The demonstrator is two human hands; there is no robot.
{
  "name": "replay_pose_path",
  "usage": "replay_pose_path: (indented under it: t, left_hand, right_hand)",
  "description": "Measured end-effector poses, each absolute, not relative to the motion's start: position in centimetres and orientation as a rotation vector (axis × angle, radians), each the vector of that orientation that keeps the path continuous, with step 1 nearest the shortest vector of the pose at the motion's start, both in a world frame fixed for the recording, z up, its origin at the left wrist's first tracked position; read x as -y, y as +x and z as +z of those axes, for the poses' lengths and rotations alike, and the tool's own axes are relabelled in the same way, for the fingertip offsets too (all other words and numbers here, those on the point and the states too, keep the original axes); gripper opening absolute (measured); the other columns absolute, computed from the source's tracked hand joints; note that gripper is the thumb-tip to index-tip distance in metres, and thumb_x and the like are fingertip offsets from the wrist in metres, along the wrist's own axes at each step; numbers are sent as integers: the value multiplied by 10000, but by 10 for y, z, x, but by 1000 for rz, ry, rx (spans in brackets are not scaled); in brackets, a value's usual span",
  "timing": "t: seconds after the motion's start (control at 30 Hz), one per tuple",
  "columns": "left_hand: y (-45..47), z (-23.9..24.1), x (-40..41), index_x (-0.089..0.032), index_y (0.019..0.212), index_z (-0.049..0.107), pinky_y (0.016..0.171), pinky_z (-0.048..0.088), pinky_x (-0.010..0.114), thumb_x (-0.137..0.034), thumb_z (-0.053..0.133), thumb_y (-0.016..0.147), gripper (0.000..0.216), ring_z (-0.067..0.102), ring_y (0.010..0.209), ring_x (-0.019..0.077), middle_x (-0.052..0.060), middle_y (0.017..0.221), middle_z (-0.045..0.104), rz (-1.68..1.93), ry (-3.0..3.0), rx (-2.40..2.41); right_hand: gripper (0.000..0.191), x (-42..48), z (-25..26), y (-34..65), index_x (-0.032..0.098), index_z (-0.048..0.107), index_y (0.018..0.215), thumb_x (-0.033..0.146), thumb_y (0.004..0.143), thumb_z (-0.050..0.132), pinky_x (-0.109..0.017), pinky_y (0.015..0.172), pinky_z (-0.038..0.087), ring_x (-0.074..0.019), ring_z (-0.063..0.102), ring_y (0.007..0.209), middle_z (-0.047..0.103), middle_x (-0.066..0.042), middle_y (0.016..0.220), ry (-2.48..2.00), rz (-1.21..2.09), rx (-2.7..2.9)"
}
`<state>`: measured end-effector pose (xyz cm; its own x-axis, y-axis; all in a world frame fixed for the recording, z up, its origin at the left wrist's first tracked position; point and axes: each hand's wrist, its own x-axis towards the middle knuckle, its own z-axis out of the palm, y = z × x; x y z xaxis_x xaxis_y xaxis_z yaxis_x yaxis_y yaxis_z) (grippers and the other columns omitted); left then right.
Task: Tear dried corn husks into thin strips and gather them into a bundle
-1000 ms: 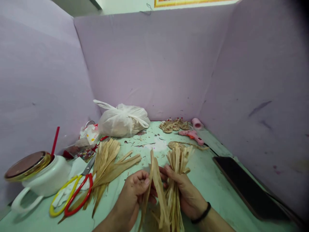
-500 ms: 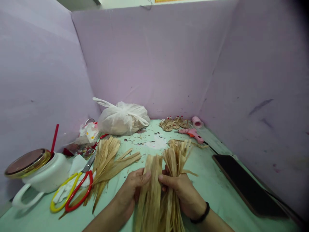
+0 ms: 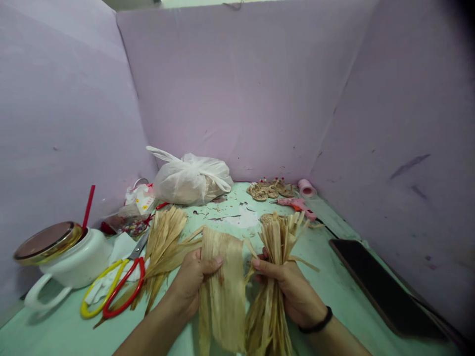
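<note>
Nearest, over the pale-green bench (image 3: 315,252): left hand (image 3: 189,282) grips a wide, flat, straw-coloured dried-leaf strip (image 3: 227,296), thumb on the front face, fingers behind. Right hand (image 3: 297,291) is closed round a thick bundle of narrow tan strips (image 3: 276,242), tops fanned out; its thumb also pinches a thin loose strip (image 3: 249,247) at the bundle's left.

Progress (judged): the right-hand bundle looks gathered; the wide strip is opened out but separate from it. A loose fanned pile of similar strips (image 3: 166,237), left of the hands, lies ungathered, so part of the material appears unhandled.

Toward the left edge: scissors with one yellow and one red handle (image 3: 129,263), against the pile; beyond the handles, a white glossy pot with a looped handle (image 3: 76,267). Toward the right edge: flat black phone-like slab (image 3: 378,287).

Farther: flat tan braided coil (image 3: 266,217), partly hidden by the bundle; pink glue gun (image 3: 297,203). Along the back edge: knotted white plastic bag (image 3: 189,180), tan coiled pieces with red dots (image 3: 260,192), and a pink roll (image 3: 306,188) near the back right corner.
</note>
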<state>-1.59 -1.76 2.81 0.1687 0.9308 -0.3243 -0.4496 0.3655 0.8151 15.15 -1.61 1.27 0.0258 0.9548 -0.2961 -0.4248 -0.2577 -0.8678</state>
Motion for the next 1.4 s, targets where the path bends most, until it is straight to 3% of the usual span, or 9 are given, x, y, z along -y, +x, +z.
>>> replay_pose_path:
  t: [0.27,0.5,0.7,0.87,1.13,1.4]
  left_hand:
    - [-13,26,24,-106,942,643,661,488,358,-88,614,568,375,642,654,231,99,723,693,937,597,-715]
    - [-11,28,22,-123,908,655,692,475,370,-34,446,474,489,641,686,234,71,678,680,882,448,-556]
    - [-10,28,23,-56,843,660,717,457,369,-96,472,523,373,632,697,247,114,685,671,782,423,-564]
    - [-9,22,22,-76,815,667,740,447,362,-52,445,442,434,637,718,249,95,664,677,821,411,-666]
    - [-7,22,21,-98,788,667,650,472,357,-22,461,417,432,637,640,240,87,647,683,946,465,-850]
    - [-4,21,28,-64,857,674,635,480,386,-142,649,572,297,629,587,240,130,655,683,844,633,-770]
  right_hand:
    - [337,25,19,147,161,590,694,199,434,802,-209,445,419,-81,495,444,567,52,533,-984,1733,646]
    - [282,28,12,146,119,626,694,227,490,788,-169,405,405,-56,479,410,558,38,493,-956,1941,579]
    - [283,26,14,148,142,640,729,174,489,786,-133,386,396,-119,611,623,675,-42,783,-901,1953,668]
    - [266,25,14,142,120,640,688,168,472,787,-109,333,334,-44,500,440,626,5,606,-1052,1826,610]
    - [319,25,12,141,129,606,681,167,425,793,-137,365,383,-52,482,424,567,37,546,-1055,1820,617]
    - [273,29,12,138,127,588,600,241,442,778,-177,364,329,-53,411,400,527,44,482,-1127,1660,839]
